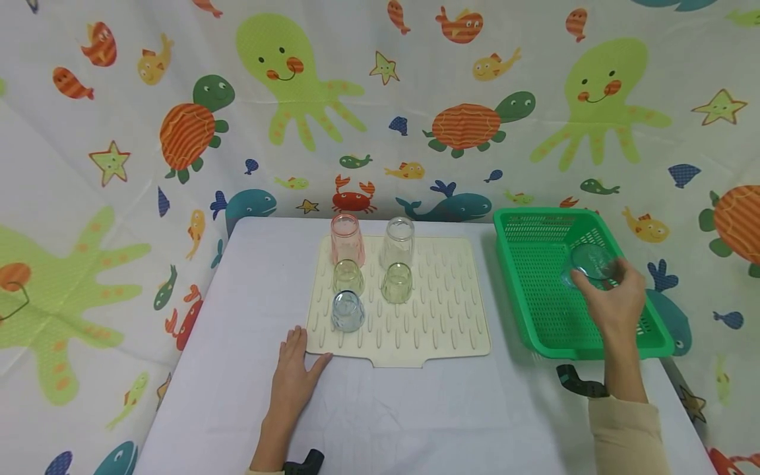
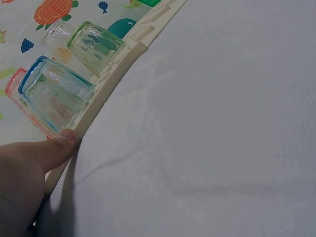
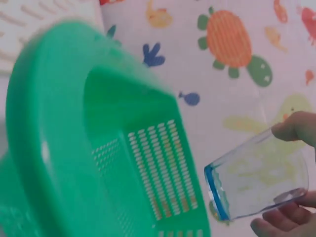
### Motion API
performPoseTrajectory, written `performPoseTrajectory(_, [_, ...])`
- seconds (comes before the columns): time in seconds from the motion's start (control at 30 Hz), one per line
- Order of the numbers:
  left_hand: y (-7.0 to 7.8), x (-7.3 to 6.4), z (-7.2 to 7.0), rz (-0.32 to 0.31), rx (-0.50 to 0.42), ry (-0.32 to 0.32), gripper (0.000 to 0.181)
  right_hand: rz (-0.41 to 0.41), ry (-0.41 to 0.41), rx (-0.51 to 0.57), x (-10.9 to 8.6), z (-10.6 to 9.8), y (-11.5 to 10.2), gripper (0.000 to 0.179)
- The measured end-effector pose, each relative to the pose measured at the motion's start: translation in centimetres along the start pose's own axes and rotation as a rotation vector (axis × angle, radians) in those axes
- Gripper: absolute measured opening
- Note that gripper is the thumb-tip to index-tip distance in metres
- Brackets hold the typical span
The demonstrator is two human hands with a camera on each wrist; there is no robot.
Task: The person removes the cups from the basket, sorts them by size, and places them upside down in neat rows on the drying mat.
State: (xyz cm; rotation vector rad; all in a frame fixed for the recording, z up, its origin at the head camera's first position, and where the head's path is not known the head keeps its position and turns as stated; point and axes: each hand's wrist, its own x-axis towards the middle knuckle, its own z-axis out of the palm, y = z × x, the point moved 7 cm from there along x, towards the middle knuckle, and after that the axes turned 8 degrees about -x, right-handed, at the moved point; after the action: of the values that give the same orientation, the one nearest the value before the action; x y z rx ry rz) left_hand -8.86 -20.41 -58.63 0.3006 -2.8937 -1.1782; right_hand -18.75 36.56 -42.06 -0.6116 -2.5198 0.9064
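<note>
My right hand (image 1: 617, 297) pinches a clear glass with a blue rim (image 1: 592, 262) over the green plastic basket (image 1: 516, 290). In the right wrist view, thumb and fingers grip the glass (image 3: 256, 177) at the end away from its blue rim. My left hand (image 1: 293, 376) lies with fingers extended at the near left corner of the cream ridged draining mat (image 1: 445, 310), its thumb along the edge. Closest to that hand on the mat is a blue-rimmed glass (image 1: 348, 311). Behind it stand a green glass (image 1: 348, 277) and a taller pink glass (image 1: 347, 241).
A second green glass (image 1: 396, 284) and a tall clear glass (image 1: 399, 243) form another column on the mat. White cloth (image 1: 415, 422) covers the table. A sea-animal printed curtain (image 1: 380, 99) hangs behind and beside it. The basket stands at the table's right side.
</note>
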Motion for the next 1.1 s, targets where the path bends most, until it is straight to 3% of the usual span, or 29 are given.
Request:
performPoseTrajectory(0.1, [0.0,0.0,0.0,-0.002,0.000,-0.002,0.090,0.013,-0.044,0.047,-0.6,0.0,-0.8,0.077])
performPoseTrajectory(0.47, [0.0,0.0,0.0,0.009,0.007,0.002,0.090,-0.091,-0.065,0.165,-2.7,0.5,-3.9,0.075])
performPoseTrajectory(0.9, [-0.1,0.0,0.0,0.012,0.010,0.005,0.090,-0.376,-0.099,0.268,-6.0,2.5,-8.0,0.072])
performPoseTrajectory(1.1, [0.0,-0.1,-0.1,0.012,0.000,0.008,0.090,-0.459,-0.159,0.264,-7.8,4.2,-9.0,0.074])
